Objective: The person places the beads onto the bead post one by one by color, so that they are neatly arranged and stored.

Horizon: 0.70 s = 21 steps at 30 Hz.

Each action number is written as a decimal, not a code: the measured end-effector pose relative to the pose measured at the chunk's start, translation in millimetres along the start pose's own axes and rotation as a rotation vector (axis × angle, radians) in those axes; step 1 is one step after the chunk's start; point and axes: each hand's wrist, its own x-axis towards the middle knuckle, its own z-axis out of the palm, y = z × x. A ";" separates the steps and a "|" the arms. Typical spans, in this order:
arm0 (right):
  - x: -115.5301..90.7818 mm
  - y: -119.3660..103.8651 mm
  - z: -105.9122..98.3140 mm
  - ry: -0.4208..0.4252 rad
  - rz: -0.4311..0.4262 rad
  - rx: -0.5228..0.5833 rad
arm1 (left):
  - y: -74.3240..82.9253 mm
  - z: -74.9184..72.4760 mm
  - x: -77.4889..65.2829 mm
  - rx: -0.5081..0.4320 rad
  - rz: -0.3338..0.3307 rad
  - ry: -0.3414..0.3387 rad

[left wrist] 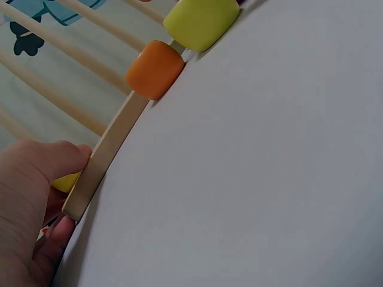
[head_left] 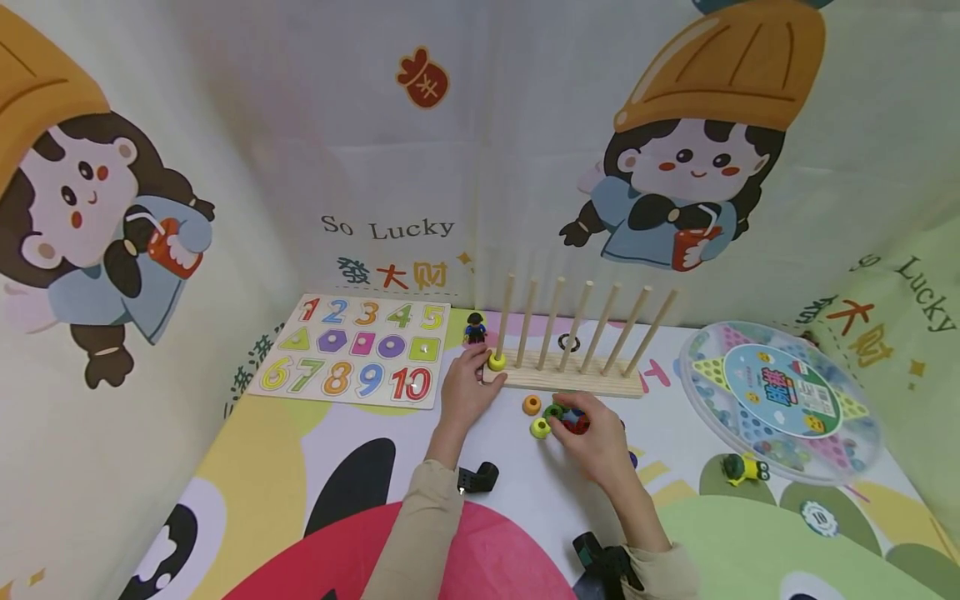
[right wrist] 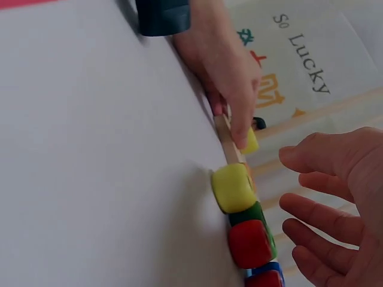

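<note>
My left hand (head_left: 467, 392) grips the left end of a wooden peg stand (head_left: 570, 382), its thumb over the base. A row of upright dowels rises from that base. One yellow bead (head_left: 497, 362) sits on the leftmost dowel, beside the left fingers. Over loose beads in front of the stand hovers my right hand (head_left: 597, 433); the right wrist view shows its fingers parted, with nothing between them. An orange bead (left wrist: 154, 70), a yellow-green bead (right wrist: 234, 188), a green bead (head_left: 553, 412) and a red bead (right wrist: 251, 244) lie there. Blue ones are partly hidden by the right hand.
Left of the stand lies a number-and-shape puzzle board (head_left: 345, 350), with a small toy figure (head_left: 476, 328) beside it. A round board-game case (head_left: 780, 400) lies on the right, near a yellow-and-black toy (head_left: 745, 469). Printed cloth walls (head_left: 510, 167) stand behind.
</note>
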 end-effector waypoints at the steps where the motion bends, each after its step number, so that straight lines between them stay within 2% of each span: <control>1: -1.7 0.1 2.9 -0.014 -0.006 -0.026 | 0.1 0.0 0.0 0.001 -0.004 -0.003; 7: -7.2 -0.2 11.7 -0.063 -0.018 -0.111 | 0.3 -0.4 -0.4 0.005 -0.014 -0.003; 14: -8.7 2.2 14.0 -0.070 -0.056 -0.141 | 2.8 -2.6 -0.9 0.000 -0.013 -0.003; 21: -8.7 1.7 17.3 -0.080 -0.059 -0.195 | 1.6 -0.3 -0.8 0.010 -0.011 -0.001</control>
